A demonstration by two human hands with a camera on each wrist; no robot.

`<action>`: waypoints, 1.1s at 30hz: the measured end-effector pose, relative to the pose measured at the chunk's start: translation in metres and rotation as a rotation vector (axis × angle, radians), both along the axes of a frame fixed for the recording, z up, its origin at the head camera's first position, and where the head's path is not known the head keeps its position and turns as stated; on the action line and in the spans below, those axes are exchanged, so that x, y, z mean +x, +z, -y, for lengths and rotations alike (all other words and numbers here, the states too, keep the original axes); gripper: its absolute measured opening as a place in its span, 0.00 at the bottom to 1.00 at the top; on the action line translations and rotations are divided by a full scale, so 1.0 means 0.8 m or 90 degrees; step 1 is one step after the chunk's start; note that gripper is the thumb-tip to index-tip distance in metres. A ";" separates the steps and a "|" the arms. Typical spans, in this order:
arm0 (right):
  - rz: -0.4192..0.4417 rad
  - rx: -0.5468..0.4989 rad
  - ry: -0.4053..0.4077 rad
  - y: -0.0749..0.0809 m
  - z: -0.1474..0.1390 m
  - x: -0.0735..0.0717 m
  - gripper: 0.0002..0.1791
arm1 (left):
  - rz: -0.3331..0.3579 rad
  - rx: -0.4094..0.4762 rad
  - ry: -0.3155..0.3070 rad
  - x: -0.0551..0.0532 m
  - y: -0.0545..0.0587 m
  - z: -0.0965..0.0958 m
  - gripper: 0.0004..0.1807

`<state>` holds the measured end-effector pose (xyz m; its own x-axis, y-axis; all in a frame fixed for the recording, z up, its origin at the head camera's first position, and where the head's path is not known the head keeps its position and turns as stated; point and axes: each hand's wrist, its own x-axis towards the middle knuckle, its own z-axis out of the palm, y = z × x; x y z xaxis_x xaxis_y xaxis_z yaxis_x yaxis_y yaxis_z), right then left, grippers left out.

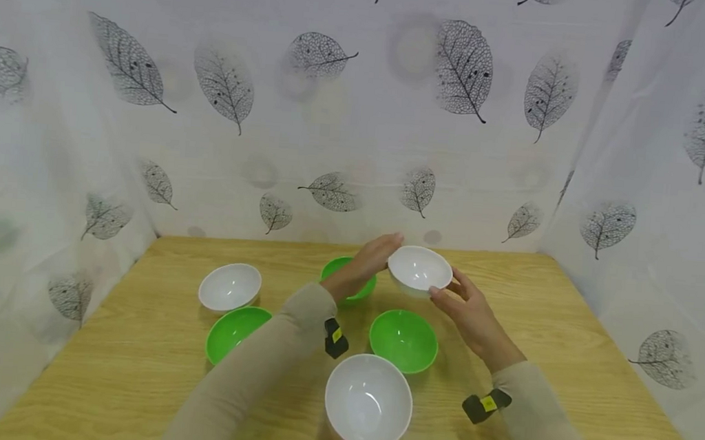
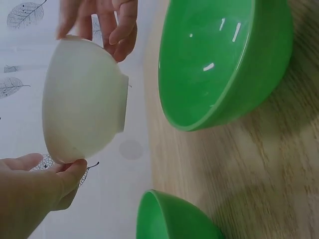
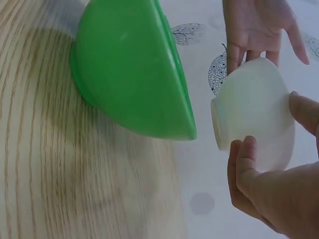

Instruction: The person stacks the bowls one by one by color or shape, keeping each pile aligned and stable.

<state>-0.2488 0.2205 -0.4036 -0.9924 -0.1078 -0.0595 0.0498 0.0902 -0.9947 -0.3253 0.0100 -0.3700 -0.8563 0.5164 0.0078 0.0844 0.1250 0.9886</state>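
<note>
A white bowl (image 1: 420,269) is held up off the table near its far edge, rim upward. My right hand (image 1: 472,319) grips its right side, thumb by the rim and fingers against the outer wall (image 3: 256,109). At the opposite side, my left hand (image 1: 366,266) touches the bowl with extended fingers, its thumb standing away from the wall in the right wrist view. A green bowl (image 1: 404,341) sits on the table below the held one. Another green bowl (image 1: 362,291) is partly hidden behind my left hand.
Nearest me on the wooden table (image 1: 131,341) stands a larger white bowl (image 1: 369,401). To the left are a white bowl (image 1: 230,288) and a green bowl (image 1: 234,331), partly covered by my left sleeve. A leaf-patterned curtain (image 1: 360,124) encloses the back and sides.
</note>
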 end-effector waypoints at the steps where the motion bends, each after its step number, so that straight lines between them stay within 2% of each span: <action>1: -0.003 0.025 -0.015 0.001 0.000 0.001 0.43 | -0.005 0.004 -0.008 0.000 0.000 0.000 0.34; 3: -0.007 0.067 -0.034 0.003 -0.001 0.002 0.44 | -0.012 0.013 -0.023 0.002 0.001 0.002 0.35; 7: -0.026 0.054 -0.040 0.002 0.002 0.005 0.42 | -0.035 0.024 -0.020 0.006 -0.001 0.014 0.30; 13: -0.076 0.006 -0.040 0.010 0.004 0.010 0.38 | -0.082 0.002 -0.017 0.009 0.008 0.025 0.47; 17: -0.096 -0.001 -0.033 0.018 0.004 0.014 0.37 | -0.106 0.001 -0.016 0.011 0.014 0.028 0.48; 19: -0.103 -0.009 -0.022 0.021 0.005 0.016 0.35 | -0.102 0.012 -0.019 0.013 0.015 0.030 0.48; 24: -0.114 -0.019 -0.003 0.025 0.006 0.020 0.34 | -0.106 0.024 -0.011 0.022 0.017 0.038 0.50; 29: -0.122 0.020 0.001 0.030 0.007 0.030 0.35 | -0.180 0.024 0.007 0.036 0.021 0.042 0.53; 33: -0.124 0.036 0.003 0.035 0.008 0.044 0.35 | -0.202 0.026 -0.012 0.049 0.022 0.045 0.55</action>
<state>-0.2138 0.2143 -0.3758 -0.9853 -0.1142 0.1267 -0.1429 0.1467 -0.9788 -0.2863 -0.0261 -0.3527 -0.7979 0.5261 0.2941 0.3917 0.0818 0.9165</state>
